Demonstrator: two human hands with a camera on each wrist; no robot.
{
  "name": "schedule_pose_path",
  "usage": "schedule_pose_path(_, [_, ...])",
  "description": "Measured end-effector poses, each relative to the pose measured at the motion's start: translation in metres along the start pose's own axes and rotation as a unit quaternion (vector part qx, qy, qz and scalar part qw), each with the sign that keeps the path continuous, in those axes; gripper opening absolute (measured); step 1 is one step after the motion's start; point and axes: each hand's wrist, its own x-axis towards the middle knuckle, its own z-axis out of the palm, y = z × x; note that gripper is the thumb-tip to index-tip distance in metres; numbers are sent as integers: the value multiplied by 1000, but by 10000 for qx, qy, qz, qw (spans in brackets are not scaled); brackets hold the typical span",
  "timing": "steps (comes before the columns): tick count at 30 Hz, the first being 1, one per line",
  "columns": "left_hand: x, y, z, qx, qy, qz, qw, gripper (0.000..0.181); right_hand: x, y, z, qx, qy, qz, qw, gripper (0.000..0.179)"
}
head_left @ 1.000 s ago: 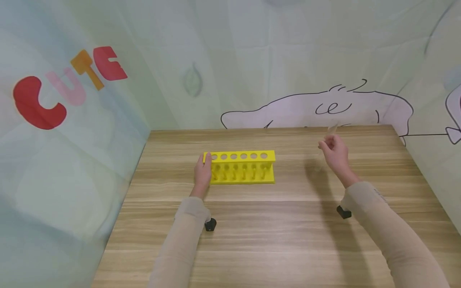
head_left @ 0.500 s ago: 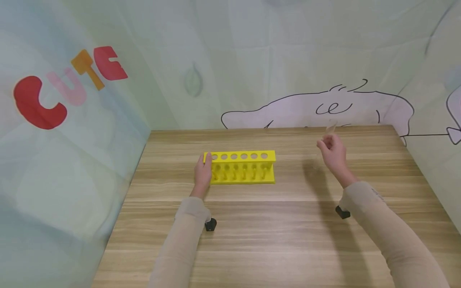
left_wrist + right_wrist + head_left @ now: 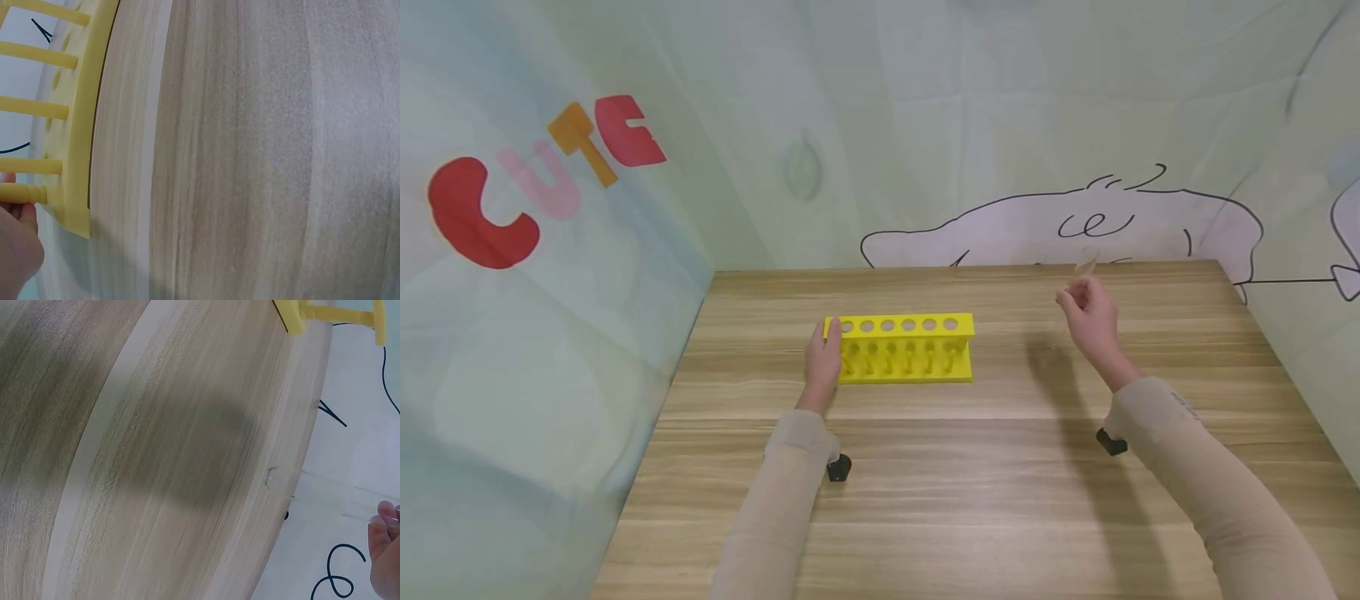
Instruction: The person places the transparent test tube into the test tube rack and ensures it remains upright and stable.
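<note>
A yellow test tube rack (image 3: 898,326) stands on the table, left of centre in the head view. One row of holes runs along its top, with pegs below; no tubes show in it. My left hand (image 3: 822,360) grips its left end; in the left wrist view the fingers wrap the end post (image 3: 22,194). Off to the right, my right hand (image 3: 1093,318) pinches a clear test tube (image 3: 331,489) above the table. The tube is faint in the head view, tilted, with one end above the fingers. Its rounded end points toward the table in the right wrist view.
The wood-grain table (image 3: 925,500) ends at a printed cloth backdrop (image 3: 880,150) at the back and sides. Dark wrist-camera mounts (image 3: 838,468) sit under both sleeves. The right arm casts a shadow on the table.
My right hand, with the test tube, has drifted slightly left and a touch farther back. The left hand and the rack have stayed in place.
</note>
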Motion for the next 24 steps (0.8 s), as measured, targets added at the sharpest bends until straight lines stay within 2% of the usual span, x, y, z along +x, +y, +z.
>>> schedule_pose_path(13, [0,0,0,23,20,2,10000,74,0,-6,5,121,-122,-202,9996,22])
schedule_pose_path(24, [-1,0,1,76,77,134,9999,70,-2,-13,8,213,-255,-161,9993,25])
